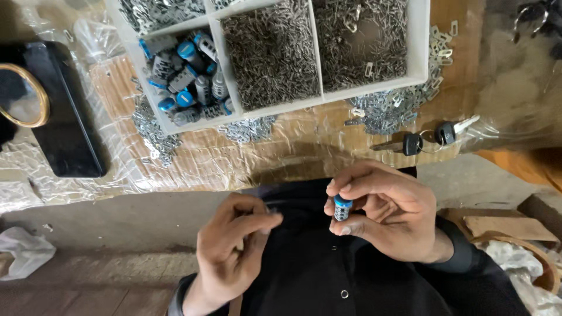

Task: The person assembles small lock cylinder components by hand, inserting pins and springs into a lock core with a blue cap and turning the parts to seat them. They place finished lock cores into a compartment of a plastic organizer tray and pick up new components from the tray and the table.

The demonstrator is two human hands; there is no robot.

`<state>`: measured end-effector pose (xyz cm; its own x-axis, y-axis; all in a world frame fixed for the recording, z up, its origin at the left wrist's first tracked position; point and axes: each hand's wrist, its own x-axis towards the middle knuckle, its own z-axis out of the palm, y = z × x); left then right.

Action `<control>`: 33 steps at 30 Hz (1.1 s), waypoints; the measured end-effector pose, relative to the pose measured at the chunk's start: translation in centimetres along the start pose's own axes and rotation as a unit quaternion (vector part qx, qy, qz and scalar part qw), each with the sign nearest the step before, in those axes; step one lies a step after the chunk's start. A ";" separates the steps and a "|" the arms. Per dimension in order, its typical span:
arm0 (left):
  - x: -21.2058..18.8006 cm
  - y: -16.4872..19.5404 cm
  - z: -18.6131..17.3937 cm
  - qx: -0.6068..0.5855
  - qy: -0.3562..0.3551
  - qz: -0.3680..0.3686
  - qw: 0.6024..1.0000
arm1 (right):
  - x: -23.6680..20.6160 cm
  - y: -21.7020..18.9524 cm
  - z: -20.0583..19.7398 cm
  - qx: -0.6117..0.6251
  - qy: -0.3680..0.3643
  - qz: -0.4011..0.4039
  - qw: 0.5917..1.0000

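My right hand (pixel 380 213) pinches a small grey metal cylinder with a blue cap (pixel 342 208) between thumb and fingers, held upright over my dark shirt. My left hand (pixel 234 246) is beside it, its thumb and forefinger pressed together around something tiny; what it grips is too small to tell. Both hands hover below the table edge. On the table above stands a white divided tray (pixel 417 47). One compartment holds more blue-capped cylinders (pixel 187 76); two others hold heaps of tiny metal pins (pixel 272 52).
Loose flat metal plates (pixel 386 111) lie around the tray on the plastic-covered board. Two black-headed keys on a ring (pixel 430 137) lie at the right. A black phone (pixel 58 111) and a gold ring-shaped object (pixel 26 96) are at the left.
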<state>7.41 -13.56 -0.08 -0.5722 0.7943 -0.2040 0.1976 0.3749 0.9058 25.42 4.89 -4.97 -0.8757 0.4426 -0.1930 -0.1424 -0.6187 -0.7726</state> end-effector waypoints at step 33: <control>4.1 0.9 1.6 0.053 -0.055 0.017 0.997 | 0.8 0.7 0.5 -0.057 -0.021 0.021 0.998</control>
<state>6.53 -9.18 -0.69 -0.4741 0.8530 -0.2183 0.3023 0.3905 0.8696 24.40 4.48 -5.33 -0.8986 0.3886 -0.2037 -0.0531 -0.5572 -0.8287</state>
